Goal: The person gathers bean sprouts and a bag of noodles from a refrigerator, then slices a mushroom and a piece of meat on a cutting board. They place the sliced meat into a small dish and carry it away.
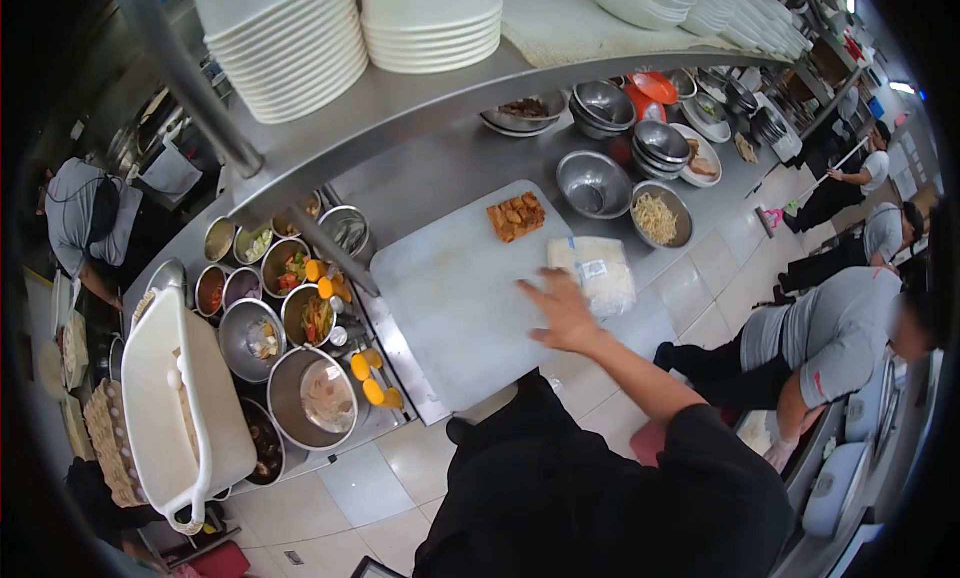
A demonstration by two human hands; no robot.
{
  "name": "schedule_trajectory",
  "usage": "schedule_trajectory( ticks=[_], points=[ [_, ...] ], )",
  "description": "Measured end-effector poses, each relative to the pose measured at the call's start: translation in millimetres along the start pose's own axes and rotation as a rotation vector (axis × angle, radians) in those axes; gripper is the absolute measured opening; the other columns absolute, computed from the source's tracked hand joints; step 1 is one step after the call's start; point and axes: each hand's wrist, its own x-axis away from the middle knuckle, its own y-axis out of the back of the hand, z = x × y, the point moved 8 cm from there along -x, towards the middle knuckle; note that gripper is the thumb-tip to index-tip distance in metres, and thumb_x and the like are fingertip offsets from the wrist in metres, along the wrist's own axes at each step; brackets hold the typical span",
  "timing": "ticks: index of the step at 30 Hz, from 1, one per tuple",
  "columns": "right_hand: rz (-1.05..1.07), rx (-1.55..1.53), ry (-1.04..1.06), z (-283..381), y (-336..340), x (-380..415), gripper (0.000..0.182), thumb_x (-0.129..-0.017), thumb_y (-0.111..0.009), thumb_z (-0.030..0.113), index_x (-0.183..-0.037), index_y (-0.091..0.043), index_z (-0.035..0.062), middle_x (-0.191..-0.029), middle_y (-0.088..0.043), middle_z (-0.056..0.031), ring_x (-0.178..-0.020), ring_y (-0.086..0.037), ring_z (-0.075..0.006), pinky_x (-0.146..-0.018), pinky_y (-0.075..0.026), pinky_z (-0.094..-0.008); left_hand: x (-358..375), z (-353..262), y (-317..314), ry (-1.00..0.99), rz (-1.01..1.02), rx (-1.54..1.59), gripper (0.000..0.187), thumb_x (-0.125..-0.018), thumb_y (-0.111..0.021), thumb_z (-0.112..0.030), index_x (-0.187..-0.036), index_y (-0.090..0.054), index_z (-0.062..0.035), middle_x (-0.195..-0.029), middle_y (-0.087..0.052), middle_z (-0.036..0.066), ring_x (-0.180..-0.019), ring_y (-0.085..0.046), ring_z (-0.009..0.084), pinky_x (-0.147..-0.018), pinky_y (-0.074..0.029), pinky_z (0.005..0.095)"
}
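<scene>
My right hand reaches in from the right over a white cutting board. Its fingers are spread and nothing is in them. Close beside the fingertips lies a clear plastic packet of something white with a small printed label, at the board's right edge. Farther up the board sits a pile of cut golden-brown pieces, which look fried. My left hand is out of view.
Steel bowls and a bowl of bean sprouts stand beyond the board. Ingredient pots and a white tub fill the left. Overhead, a shelf carries stacked white containers. Co-workers stand at right; another person is at left.
</scene>
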Motion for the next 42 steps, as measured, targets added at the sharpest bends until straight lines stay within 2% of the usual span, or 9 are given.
schedule_trajectory(
  ticks=[2,4,5,10,15,24,30,34,42],
  points=[
    [-0.030,0.162,-0.052,-60,5,25,0.068,-0.070,-0.074,0.015,-0.134,-0.050,0.0135,-0.140,-0.043,-0.0162,-0.135,-0.031,-0.0386,-0.106,-0.032,-0.0512,30,-148,-46,-0.092,0.671,1.531,0.047,-0.096,-0.045,-0.032,-0.122,-0.055,0.0065,-0.116,-0.061,0.023,-0.099,-0.061,0.0317,-0.085,-0.052,0.0429],
    [-0.077,0.117,0.092,-90,-6,35,0.060,-0.070,-0.070,0.010,-0.128,-0.055,0.0112,-0.135,-0.049,-0.0154,-0.131,-0.039,-0.0360,-0.104,-0.035,-0.0489,77,-183,-130,0.121,0.951,1.656,0.038,-0.089,-0.052,-0.027,-0.113,-0.058,0.0022,-0.103,-0.063,0.020,-0.091,-0.064,0.0332,-0.075,-0.054,0.0488],
    [-0.121,0.064,0.225,-94,-7,36,0.053,-0.070,-0.066,0.005,-0.122,-0.060,0.0088,-0.129,-0.056,-0.0145,-0.127,-0.046,-0.0334,-0.102,-0.039,-0.0466,116,-194,-179,0.595,0.774,1.701,0.035,-0.087,-0.051,-0.022,-0.104,-0.061,0.0079,-0.098,-0.063,0.023,-0.091,-0.063,0.0385,-0.077,-0.053,0.0495],
    [-0.421,-0.237,0.210,-83,58,17,0.034,-0.070,-0.057,-0.005,-0.102,-0.066,0.0028,-0.095,-0.069,-0.0139,-0.086,-0.067,-0.0305,-0.077,-0.052,-0.0340,266,-420,-325,0.560,1.671,1.115,0.046,-0.095,-0.056,-0.031,-0.126,-0.055,0.0029,-0.116,-0.064,0.016,-0.105,-0.063,0.0235,-0.086,-0.051,0.0347],
    [-0.394,-0.925,-0.148,-97,95,1,0.012,-0.090,-0.056,0.007,-0.091,-0.065,-0.0014,-0.080,-0.066,-0.0075,-0.064,-0.059,-0.0196,-0.063,-0.045,-0.0275,321,-513,-374,0.877,1.567,1.399,0.067,-0.094,-0.056,-0.045,-0.139,-0.042,0.0014,-0.130,-0.055,0.017,-0.120,-0.053,0.0273,-0.094,-0.045,0.0391],
    [0.052,-2.170,-0.551,-86,-24,-49,0.035,-0.095,-0.058,0.038,-0.099,-0.062,0.0034,-0.095,-0.066,-0.0070,-0.084,-0.064,-0.0161,-0.079,-0.053,-0.0310,233,-509,-373,0.405,1.306,1.300,0.054,-0.100,-0.047,-0.041,-0.137,-0.047,-0.0013,-0.127,-0.058,0.007,-0.122,-0.048,0.0205,-0.108,-0.030,0.0398],
    [0.017,-2.365,-0.778,-93,-76,-50,0.054,-0.092,-0.059,0.047,-0.117,-0.055,-0.0005,-0.110,-0.063,-0.0103,-0.101,-0.061,-0.0190,-0.088,-0.052,-0.0345,259,-488,-376,0.752,1.191,1.354,0.028,-0.098,-0.055,-0.023,-0.112,-0.063,0.0000,-0.102,-0.067,0.007,-0.092,-0.062,0.0141,-0.082,-0.049,0.0278],
    [-0.119,-1.461,-0.887,-122,-80,-41,0.064,-0.090,-0.061,0.051,-0.125,-0.051,-0.0017,-0.115,-0.059,-0.0099,-0.106,-0.054,-0.0171,-0.096,-0.043,-0.0348,223,-481,-357,0.227,0.816,0.826,0.041,-0.099,-0.055,-0.034,-0.075,-0.060,-0.0006,-0.062,-0.039,-0.009,-0.060,-0.032,0.0050,-0.051,-0.028,0.0253],
    [-0.010,-2.030,-0.630,-111,-78,-37,0.050,-0.092,-0.061,0.043,-0.121,-0.055,0.0030,-0.108,-0.061,-0.0054,-0.097,-0.058,-0.0174,-0.084,-0.045,-0.0312,184,-555,-297,-0.359,0.378,0.784,0.023,-0.085,-0.068,-0.007,-0.069,-0.052,-0.0035,-0.063,-0.048,0.008,-0.050,-0.046,0.0246,-0.044,-0.038,0.0357]
  ],
)
